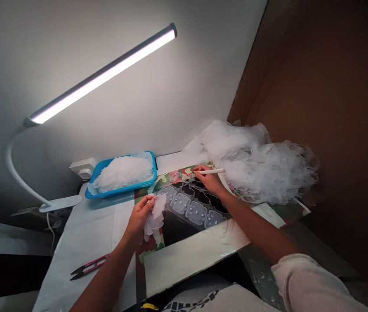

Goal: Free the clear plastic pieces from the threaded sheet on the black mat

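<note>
My left hand [143, 212] is closed, pinching a small bunch of sheer white fabric pieces [154, 221] that hang below the fingers. My right hand [207, 178] grips a white pen-like tool [212, 171] whose back end points right; its tip is too small to make out. Between the hands, on a dark work surface [177, 229], lies a sheer sheet [181, 203] with rounded panel shapes and small white spots in a slanting row. Thin looping strips of the same material [200, 190] lie beneath my right hand.
A blue tray [119, 189] heaped with white fabric pieces [125, 171] stands at the back left. A large tangled pile of sheer white scraps [268, 169] fills the right side. Thread snips [88, 266] lie on the left. A clamped lamp [106, 73] shines overhead.
</note>
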`<state>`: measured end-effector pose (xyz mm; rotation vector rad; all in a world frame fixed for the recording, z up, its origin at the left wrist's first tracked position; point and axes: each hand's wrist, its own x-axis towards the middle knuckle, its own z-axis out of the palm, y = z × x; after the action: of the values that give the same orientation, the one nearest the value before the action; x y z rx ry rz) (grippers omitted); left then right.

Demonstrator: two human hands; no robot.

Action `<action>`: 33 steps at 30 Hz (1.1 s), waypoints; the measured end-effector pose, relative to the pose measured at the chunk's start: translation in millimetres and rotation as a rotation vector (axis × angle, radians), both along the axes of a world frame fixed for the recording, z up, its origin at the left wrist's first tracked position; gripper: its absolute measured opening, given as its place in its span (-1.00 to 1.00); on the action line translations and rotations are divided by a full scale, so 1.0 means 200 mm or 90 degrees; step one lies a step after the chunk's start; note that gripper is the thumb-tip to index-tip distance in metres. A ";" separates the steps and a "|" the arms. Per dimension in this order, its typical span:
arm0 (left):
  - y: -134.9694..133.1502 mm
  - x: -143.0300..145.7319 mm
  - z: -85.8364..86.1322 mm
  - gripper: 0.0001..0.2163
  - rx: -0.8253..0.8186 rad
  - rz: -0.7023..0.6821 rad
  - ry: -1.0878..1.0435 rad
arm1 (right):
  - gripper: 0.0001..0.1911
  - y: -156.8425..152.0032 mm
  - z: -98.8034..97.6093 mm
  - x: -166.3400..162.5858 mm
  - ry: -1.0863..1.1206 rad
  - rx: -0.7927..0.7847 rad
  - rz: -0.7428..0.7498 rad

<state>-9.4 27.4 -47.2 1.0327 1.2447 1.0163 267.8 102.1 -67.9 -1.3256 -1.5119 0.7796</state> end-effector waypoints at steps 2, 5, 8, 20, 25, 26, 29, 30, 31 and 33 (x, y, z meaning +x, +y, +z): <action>0.04 0.04 -0.01 -0.64 0.062 -0.074 0.166 | -0.71 -0.16 -0.01 0.10 0.092 -0.074 0.027; 0.13 0.16 -0.01 -0.73 0.194 -0.244 0.500 | -0.65 -0.32 -0.07 0.19 0.207 -0.182 0.069; 0.25 0.28 -0.01 -0.57 0.201 -0.392 0.750 | -0.64 -0.30 -0.14 0.21 0.244 -0.175 0.051; 0.25 0.27 0.07 -0.56 0.296 -0.209 0.886 | -0.71 -0.20 -0.01 0.29 0.042 0.013 0.108; -0.07 0.47 0.00 -0.43 0.350 -0.397 0.757 | -0.82 -0.47 -0.04 0.29 -0.109 -0.035 0.232; -0.12 0.50 -0.02 -0.39 0.373 -0.410 0.800 | -0.84 -0.49 -0.05 0.28 -0.130 -0.020 0.236; -0.20 0.54 -0.08 -0.34 0.424 -0.459 0.918 | -0.84 -0.51 -0.10 0.26 -0.158 0.025 0.243; -0.21 0.54 -0.09 -0.35 0.433 -0.478 0.938 | -0.84 -0.50 -0.11 0.25 -0.166 0.035 0.243; -0.22 0.54 -0.10 -0.36 0.442 -0.492 0.950 | -0.83 -0.50 -0.12 0.25 -0.174 0.043 0.243; -0.22 0.53 -0.12 -0.36 0.459 -0.502 0.964 | -0.84 -0.49 -0.13 0.23 -0.194 0.056 0.241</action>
<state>95.9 -17.0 -70.7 2.8391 1.2852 -0.1822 314.7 4.6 -93.7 -1.1439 -2.0555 0.7561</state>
